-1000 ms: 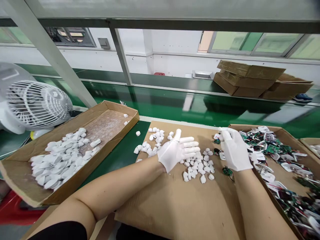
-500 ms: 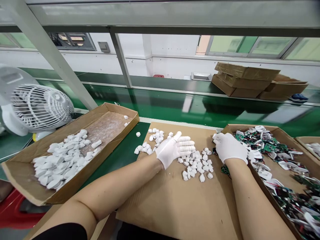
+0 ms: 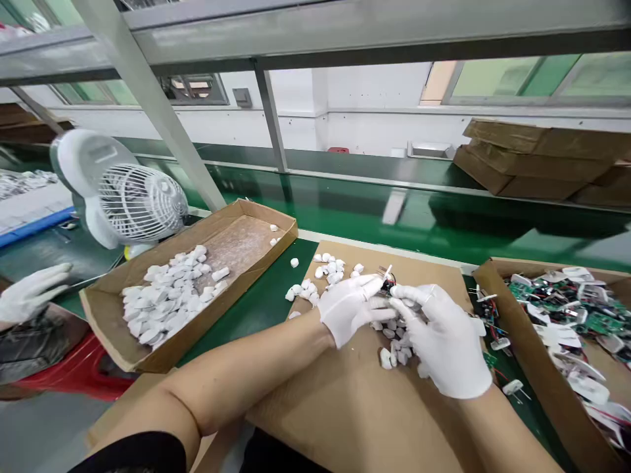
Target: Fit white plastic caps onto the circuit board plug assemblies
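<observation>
Both hands wear white gloves and meet above the cardboard sheet (image 3: 340,401). A small circuit assembly (image 3: 388,281) with dark parts and a white piece sits between their fingertips, mostly hidden. My left hand (image 3: 351,307) has its thumb and fingers closed around its left side. From the right, my right hand (image 3: 441,338) pinches the same assembly with its fingertips. Small white plastic caps (image 3: 394,348) lie heaped under the hands, partly covered by them. Another loose group of white caps (image 3: 306,290) is just left of my left hand.
A cardboard tray (image 3: 256,263) of white caps stands left, before a white fan (image 3: 142,200). At right, a cardboard box (image 3: 513,328) holds many circuit assemblies; some lie beside it on the green bench. A co-worker's gloved hand (image 3: 34,292) shows far left. Flattened boxes (image 3: 537,157) rest behind.
My right hand has moved left from beside the box to my left hand, bringing a circuit assembly. My left fingers have closed in around it. The view has turned left, showing a co-worker's hand.
</observation>
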`<action>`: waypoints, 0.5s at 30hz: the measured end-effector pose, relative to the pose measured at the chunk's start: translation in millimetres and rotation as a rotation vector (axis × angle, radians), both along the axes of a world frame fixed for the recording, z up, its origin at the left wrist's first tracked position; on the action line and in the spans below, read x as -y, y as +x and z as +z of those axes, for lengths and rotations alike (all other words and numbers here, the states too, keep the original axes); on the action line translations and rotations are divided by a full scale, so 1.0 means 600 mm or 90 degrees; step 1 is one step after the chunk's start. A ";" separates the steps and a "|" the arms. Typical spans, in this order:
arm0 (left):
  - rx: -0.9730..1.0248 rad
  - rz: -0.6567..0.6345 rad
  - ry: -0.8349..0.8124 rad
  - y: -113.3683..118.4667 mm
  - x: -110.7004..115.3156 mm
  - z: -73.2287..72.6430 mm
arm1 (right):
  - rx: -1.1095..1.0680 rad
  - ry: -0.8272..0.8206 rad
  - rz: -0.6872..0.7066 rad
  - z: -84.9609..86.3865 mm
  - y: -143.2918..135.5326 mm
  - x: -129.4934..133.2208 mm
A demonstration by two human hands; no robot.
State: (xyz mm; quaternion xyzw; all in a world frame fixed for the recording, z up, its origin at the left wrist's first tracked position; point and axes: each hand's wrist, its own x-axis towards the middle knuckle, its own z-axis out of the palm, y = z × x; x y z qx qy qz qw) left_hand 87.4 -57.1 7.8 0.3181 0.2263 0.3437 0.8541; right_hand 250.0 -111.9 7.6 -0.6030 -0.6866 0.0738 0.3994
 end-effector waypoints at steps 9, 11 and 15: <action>-0.118 0.093 0.097 -0.015 -0.011 -0.010 | -0.140 -0.110 -0.053 0.004 -0.007 0.004; -0.158 0.084 0.116 -0.014 -0.009 0.000 | -0.057 -0.017 -0.061 -0.003 -0.007 0.004; -0.240 0.090 0.152 -0.004 0.004 0.005 | 0.002 -0.033 -0.046 0.002 -0.005 0.000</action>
